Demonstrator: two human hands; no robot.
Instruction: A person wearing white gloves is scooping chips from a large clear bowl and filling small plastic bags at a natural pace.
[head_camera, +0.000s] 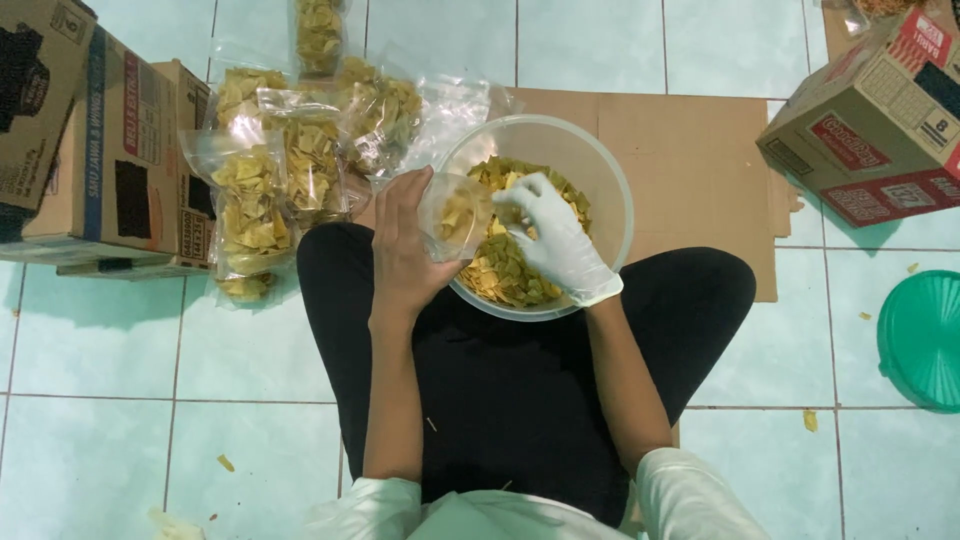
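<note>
A clear plastic bowl (605, 170) full of yellow chips (505, 270) rests between my knees on the floor. My bare left hand (405, 250) holds a small clear plastic bag (458, 215), partly filled with chips, over the bowl's left rim. My right hand (555, 240), in a white glove, is at the bag's mouth with chips in its fingers, above the chips in the bowl.
Several filled chip bags (285, 170) lie piled at the upper left beside cardboard boxes (110, 160). Another box (880, 120) stands at the upper right. A green lid (925, 340) lies at the right edge. Flat cardboard (690, 170) lies under the bowl; chip crumbs dot the tiled floor.
</note>
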